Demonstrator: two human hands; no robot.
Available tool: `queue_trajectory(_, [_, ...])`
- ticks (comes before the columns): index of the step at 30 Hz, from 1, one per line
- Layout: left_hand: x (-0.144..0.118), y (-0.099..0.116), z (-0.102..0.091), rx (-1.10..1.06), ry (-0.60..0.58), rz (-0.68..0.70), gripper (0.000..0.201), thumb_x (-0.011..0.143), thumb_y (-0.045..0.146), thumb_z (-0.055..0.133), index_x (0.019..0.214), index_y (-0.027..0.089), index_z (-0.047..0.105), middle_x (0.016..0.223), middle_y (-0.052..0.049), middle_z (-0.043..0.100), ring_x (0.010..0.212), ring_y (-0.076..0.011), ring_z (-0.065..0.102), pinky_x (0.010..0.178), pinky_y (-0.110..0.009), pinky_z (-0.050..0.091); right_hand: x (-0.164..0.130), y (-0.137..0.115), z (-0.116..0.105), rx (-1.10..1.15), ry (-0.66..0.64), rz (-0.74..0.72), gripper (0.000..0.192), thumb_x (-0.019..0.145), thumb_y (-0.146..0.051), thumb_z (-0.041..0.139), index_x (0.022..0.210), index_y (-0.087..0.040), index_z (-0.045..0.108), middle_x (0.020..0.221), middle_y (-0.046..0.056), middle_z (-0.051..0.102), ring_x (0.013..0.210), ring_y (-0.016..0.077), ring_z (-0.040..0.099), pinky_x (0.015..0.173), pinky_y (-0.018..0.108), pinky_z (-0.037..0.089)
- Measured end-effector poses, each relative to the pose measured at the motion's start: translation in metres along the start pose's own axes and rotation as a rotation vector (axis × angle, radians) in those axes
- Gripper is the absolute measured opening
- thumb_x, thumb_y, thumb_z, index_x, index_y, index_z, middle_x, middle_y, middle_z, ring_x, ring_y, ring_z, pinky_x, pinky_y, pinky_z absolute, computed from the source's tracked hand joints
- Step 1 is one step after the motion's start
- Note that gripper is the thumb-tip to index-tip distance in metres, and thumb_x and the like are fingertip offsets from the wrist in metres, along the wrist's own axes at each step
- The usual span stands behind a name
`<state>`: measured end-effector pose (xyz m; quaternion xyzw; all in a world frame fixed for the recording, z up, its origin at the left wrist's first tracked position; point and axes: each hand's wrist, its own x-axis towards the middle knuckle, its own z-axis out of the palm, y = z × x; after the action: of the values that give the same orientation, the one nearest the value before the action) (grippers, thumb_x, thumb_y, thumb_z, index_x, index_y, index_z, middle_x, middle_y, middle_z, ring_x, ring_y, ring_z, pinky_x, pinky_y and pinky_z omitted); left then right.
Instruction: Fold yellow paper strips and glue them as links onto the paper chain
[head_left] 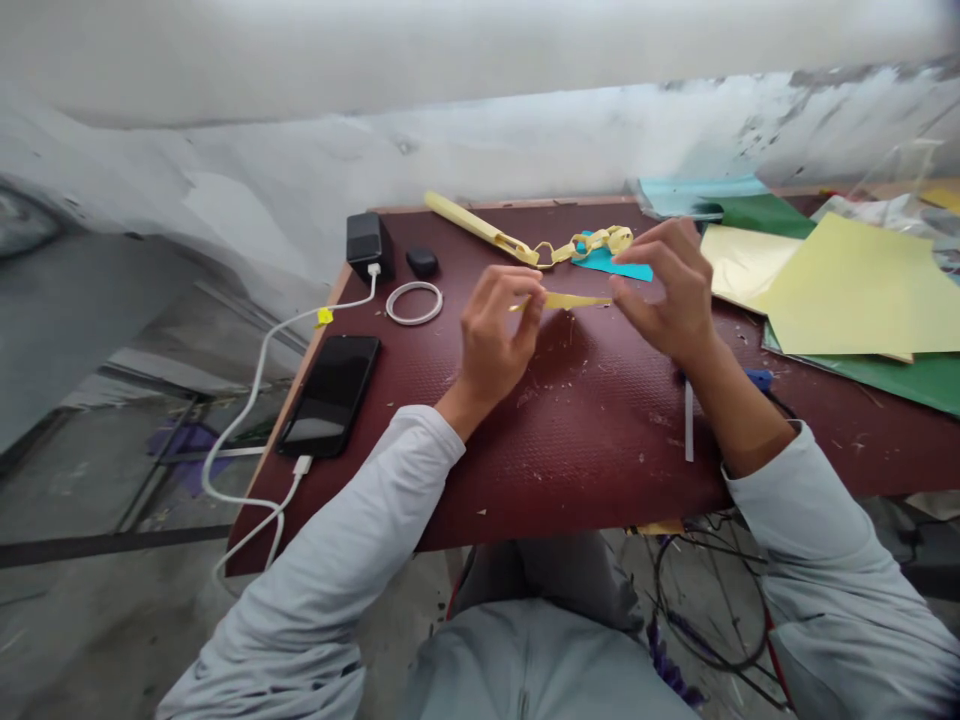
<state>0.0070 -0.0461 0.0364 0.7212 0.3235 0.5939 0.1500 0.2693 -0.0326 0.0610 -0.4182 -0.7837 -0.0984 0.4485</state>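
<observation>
Yellow paper strip (pixel 574 300): I see it held level above the dark red table (pixel 570 440), near its centre, between both hands.
Left hand (pixel 499 335): fingers pinched together on the strip's left end.
Right hand (pixel 667 290): fingertips closed on the strip's right end, other fingers spread loosely.
Work done: a short yellow paper chain (pixel 589 243) of a few links lies at twelve o'clock from the hands, one end over a turquoise scrap (pixel 615 264).
Work left: I judge the held strip not yet looped; uncut coloured sheets (pixel 840 290) wait at three o'clock.
Other things: black phone (pixel 330 393) on a white cable (pixel 247 430) at nine o'clock.
Writing: none I can read anywhere.
</observation>
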Motion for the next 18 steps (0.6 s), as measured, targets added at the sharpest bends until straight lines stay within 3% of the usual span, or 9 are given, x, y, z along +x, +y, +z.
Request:
queue_trajectory(3, [-0.002, 0.003, 0.015, 0.017, -0.085, 0.132, 0.017, 0.114, 0.039, 0.061, 0.107, 0.024, 0.067, 0.122, -0.007, 0.072, 0.121, -0.024, 0.069, 0.112, -0.044, 0.054, -0.003, -0.024, 0.008, 0.037, -0.082, -0.082, 0.016, 0.105, -0.045, 0.068, 0.113, -0.033, 0.075, 0.114, 0.007, 0.072, 0.118, 0.0374, 0.069, 0.108, 0.069, 0.049])
queue_trajectory(7, [-0.001, -0.004, 0.024, 0.029, -0.029, 0.317, 0.012, 0.115, 0.031, 0.058, 0.109, 0.023, 0.064, 0.111, -0.006, 0.07, 0.108, -0.0195, 0.07, 0.1, -0.037, 0.058, -0.006, -0.032, 0.017, 0.103, -0.09, -0.177, 0.014, 0.108, -0.042, 0.064, 0.105, -0.031, 0.073, 0.109, 0.004, 0.071, 0.114, 0.0327, 0.069, 0.109, 0.065, 0.049])
queue_trajectory(9, [-0.002, -0.008, 0.025, 0.0, -0.025, 0.329, 0.011, 0.115, 0.03, 0.058, 0.109, 0.022, 0.064, 0.108, -0.006, 0.07, 0.104, -0.0185, 0.07, 0.095, -0.035, 0.059, -0.006, -0.028, 0.018, 0.114, -0.11, -0.191, 0.013, 0.109, -0.039, 0.063, 0.103, -0.03, 0.072, 0.107, 0.004, 0.071, 0.112, 0.031, 0.069, 0.109, 0.063, 0.049])
queue_trajectory(13, [-0.003, -0.013, 0.025, -0.093, -0.029, 0.195, 0.022, 0.115, 0.043, 0.058, 0.108, 0.023, 0.064, 0.106, -0.006, 0.07, 0.1, -0.0188, 0.071, 0.084, -0.031, 0.06, -0.004, -0.018, 0.016, 0.098, -0.144, -0.169, 0.012, 0.108, -0.037, 0.064, 0.102, -0.029, 0.071, 0.106, 0.004, 0.07, 0.112, 0.0319, 0.068, 0.109, 0.064, 0.047])
queue_trajectory(18, [0.007, -0.021, 0.014, -0.217, 0.162, -0.059, 0.03, 0.11, 0.053, 0.066, 0.106, 0.023, 0.064, 0.099, -0.003, 0.068, 0.089, -0.0147, 0.07, 0.081, -0.026, 0.057, -0.001, 0.006, 0.011, 0.049, -0.119, -0.084, 0.011, 0.103, -0.035, 0.068, 0.095, -0.027, 0.07, 0.102, 0.006, 0.071, 0.109, 0.0329, 0.067, 0.105, 0.062, 0.048])
